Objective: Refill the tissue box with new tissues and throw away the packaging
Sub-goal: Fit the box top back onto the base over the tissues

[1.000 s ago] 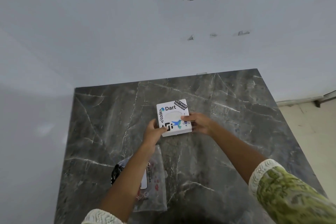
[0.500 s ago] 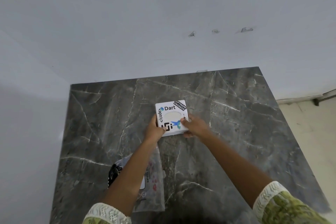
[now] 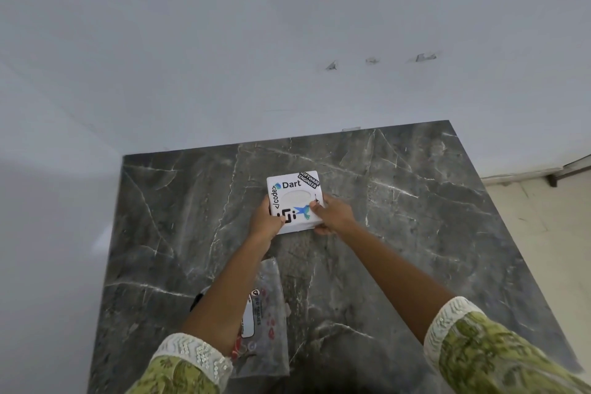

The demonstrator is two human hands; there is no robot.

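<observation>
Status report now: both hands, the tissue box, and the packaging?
Left hand and right hand grip tissue box from both sides, on marble table. Plastic packaging lies flat near edge, under left forearm, not thrown away. Nothing in the way.

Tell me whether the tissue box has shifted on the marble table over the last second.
No. The tissue box sits on the same marble veins of the table, with both hands at its sides; only the camera shifted.
</observation>
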